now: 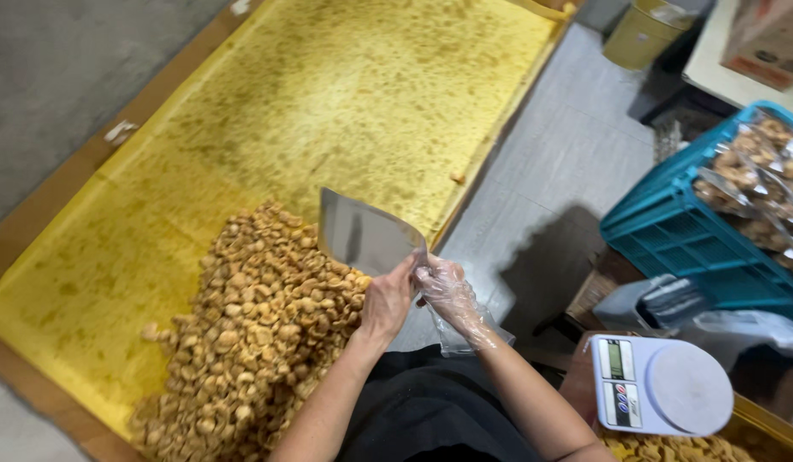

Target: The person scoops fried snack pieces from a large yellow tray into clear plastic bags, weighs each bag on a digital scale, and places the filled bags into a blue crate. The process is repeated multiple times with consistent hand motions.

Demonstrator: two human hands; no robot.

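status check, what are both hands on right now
Left hand bare, right hand in clear glove, both pinching the mouth of a silver pouch. Pouch held above the pile of fried snacks. Nothing in the way.

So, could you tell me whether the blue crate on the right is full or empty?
Full: the blue crate holds clear filled snack bags heaped above its rim.

Bare left hand [386, 301]; clear plastic glove on right hand [448, 291]; black garment
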